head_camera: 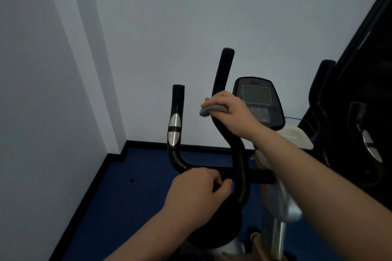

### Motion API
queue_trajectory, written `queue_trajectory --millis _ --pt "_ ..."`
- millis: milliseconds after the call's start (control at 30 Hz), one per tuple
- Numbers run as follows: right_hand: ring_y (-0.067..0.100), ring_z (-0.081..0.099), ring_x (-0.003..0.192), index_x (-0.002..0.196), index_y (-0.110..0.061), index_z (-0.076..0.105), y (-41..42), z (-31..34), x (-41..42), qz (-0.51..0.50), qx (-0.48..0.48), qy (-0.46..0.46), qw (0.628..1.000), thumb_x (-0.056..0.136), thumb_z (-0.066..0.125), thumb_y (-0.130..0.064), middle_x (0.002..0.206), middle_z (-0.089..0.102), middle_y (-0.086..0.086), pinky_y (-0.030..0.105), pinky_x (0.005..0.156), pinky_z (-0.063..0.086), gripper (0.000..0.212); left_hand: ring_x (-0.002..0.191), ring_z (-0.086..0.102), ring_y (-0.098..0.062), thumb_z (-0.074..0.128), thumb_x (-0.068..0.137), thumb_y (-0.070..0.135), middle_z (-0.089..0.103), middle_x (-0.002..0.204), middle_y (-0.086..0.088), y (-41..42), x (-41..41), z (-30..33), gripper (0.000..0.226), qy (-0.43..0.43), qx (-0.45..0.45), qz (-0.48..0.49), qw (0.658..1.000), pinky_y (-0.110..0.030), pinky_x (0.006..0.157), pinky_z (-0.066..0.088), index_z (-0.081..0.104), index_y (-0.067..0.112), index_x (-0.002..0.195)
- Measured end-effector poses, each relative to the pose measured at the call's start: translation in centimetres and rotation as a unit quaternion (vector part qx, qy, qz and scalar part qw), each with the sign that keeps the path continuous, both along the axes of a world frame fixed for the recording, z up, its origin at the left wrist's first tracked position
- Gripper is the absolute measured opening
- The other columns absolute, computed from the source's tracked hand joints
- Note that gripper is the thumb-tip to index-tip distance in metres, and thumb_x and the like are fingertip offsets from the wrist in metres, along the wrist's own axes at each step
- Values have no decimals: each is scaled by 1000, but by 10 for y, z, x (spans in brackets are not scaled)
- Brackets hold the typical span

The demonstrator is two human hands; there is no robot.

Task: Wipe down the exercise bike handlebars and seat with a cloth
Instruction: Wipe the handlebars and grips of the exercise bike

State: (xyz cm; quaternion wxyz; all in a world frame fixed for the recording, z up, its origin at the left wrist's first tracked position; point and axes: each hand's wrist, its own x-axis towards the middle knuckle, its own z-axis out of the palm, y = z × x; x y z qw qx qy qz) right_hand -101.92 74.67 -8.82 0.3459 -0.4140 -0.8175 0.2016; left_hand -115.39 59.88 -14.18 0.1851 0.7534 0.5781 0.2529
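The black handlebars (176, 154) of the exercise bike fill the middle of the head view: a left grip with silver pulse pads, a horizontal crossbar and a tall curved bar (223, 65). My right hand (231, 110) presses a folded grey cloth (209, 110) around the tall curved bar, about halfway up. My left hand (197, 193) is closed on the crossbar just right of the left grip's bend. The seat is not in view.
The bike's console (257, 101) with a grey screen stands behind my right hand. A second black machine (360, 129) crowds the right edge. White walls meet in a corner at the left. Blue floor (127, 207) with a dark skirting lies below.
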Motion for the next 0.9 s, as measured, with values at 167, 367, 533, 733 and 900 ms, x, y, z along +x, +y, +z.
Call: queue_trajectory --millis 167,367,533,733,900 --pt "11 64 104 108 -16 73 14 42 25 108 -143 -70 981 86 69 -2 111 68 1 21 91 49 27 54 51 -7 44 91 57 55 59 6 1 0 0 44 -6 0 -8 1000 -20 50 35 60 21 70" --pt "20 51 111 114 -10 69 -6 -5 -24 -124 71 17 990 93 62 -13 115 55 4 24 94 43 22 52 48 -8 43 90 57 54 57 4 0 1 -1 46 0 9 -3 1000 -20 48 32 57 20 68" --pt "-5 60 78 99 -22 72 -9 14 -2 -91 -3 58 994 92 64 -15 101 62 -1 6 67 44 14 60 54 -9 43 91 58 57 61 5 1 0 -3 46 -6 16 -6 1000 -18 52 37 59 20 70" --pt "14 54 105 124 -15 56 35 42 -22 -299 17 262 917 100 48 -19 128 53 11 31 101 44 26 65 55 -7 42 90 58 58 63 5 0 0 -1 46 -23 17 -15 999 -17 53 37 59 20 71" --pt "28 56 94 102 -8 60 10 -8 -25 -295 -40 53 953 102 44 -33 98 53 8 27 73 35 30 67 55 -8 42 89 59 56 65 6 0 0 -3 44 -16 28 -12 999 -19 60 41 59 21 73"
